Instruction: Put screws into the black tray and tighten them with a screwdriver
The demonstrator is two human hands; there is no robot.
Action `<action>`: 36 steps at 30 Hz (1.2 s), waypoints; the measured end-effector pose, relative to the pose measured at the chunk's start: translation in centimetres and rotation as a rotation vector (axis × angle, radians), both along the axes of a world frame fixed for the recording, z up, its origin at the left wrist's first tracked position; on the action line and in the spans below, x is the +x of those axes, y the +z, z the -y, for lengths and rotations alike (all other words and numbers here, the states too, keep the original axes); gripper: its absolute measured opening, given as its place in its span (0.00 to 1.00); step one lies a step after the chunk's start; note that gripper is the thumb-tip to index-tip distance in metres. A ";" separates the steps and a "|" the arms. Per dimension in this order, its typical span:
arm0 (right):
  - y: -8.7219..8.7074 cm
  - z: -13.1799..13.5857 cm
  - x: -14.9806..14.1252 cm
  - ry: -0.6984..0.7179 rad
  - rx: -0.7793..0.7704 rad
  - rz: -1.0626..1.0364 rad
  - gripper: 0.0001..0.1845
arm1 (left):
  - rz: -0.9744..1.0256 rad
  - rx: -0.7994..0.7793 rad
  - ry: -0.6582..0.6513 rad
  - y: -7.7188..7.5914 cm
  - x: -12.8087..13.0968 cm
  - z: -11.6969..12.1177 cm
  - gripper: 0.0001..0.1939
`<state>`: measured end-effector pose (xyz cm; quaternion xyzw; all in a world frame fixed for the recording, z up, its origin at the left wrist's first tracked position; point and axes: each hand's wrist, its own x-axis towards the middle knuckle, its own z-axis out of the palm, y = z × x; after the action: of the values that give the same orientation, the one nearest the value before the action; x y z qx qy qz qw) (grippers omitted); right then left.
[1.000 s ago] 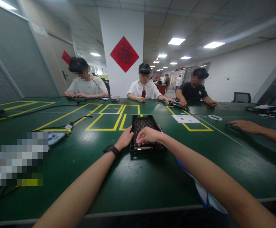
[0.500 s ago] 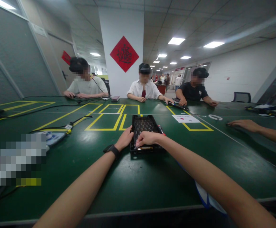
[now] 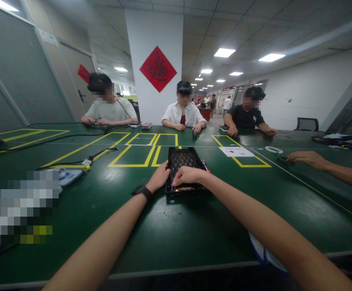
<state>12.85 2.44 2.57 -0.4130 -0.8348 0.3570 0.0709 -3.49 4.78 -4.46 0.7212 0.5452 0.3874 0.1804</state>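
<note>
A black rectangular tray with rows of small compartments or cells lies on the green table in front of me. My left hand grips its left wall, the thumb over the rim and a dark watch on the wrist. Above the tray's near left corner, my right hand is closed in a pinch. Whatever sits between those fingertips is too small to make out. A shiny orange-brown strip shows just under the right hand, along the tray's near end. Behind the right wrist, a red and black object rests partly hidden against the tray's right side.
Across the table sit three people; the middle one holds a dark tool. Another person's hand reaches in from the right. A paper sheet and white ring lie right of the tray, a cable left.
My hands and the tray stay nearly still. The middle person opposite has brought a dark tool from the right to in front of them. The hand at right has lifted and shifted slightly.
</note>
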 end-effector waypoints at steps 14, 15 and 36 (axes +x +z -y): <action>0.3 -3.0 9.3 -0.671 0.115 0.247 0.05 | 0.047 -0.042 -0.019 0.1 0.0 0.8 0.31; -0.2 -3.0 9.7 -0.682 0.099 0.229 0.08 | 0.053 -0.059 -0.025 0.1 0.0 0.8 0.31; -2.8 2.4 1.5 -0.296 0.044 -1.062 0.20 | 0.294 -0.040 -0.422 3.4 2.7 5.1 0.16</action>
<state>14.38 0.03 -0.27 -0.2877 -0.6245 0.4851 0.5403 -0.81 -0.30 -1.07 0.7512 0.3581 0.4312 0.3487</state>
